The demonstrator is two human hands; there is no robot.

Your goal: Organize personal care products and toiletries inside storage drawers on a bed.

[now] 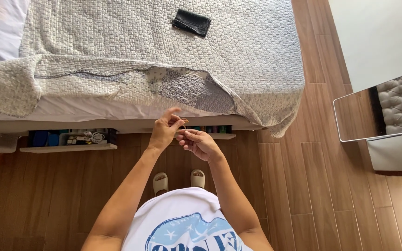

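The likeliest slip, as I judged it, was the small brownish object [184,121] dropping from the fingertips: it was held only by a light pinch over the wooden floor [275,186], and it could have fallen near the slippers [178,180] or rolled under the bed [117,109] among the storage trays [68,142]. It sat just above the middle of the frame, between the two hands, in front of the bed's edge. The left hand [164,131] had its grip nearly closed, thumb and forefinger pinching the object, the other fingers loosely curled. The right hand [200,143] had a similar narrow grip touching its lower end; whether it truly clasped it was too small to tell. A black pouch [191,22] lay well apart on the quilt [164,46] at the top of the frame.
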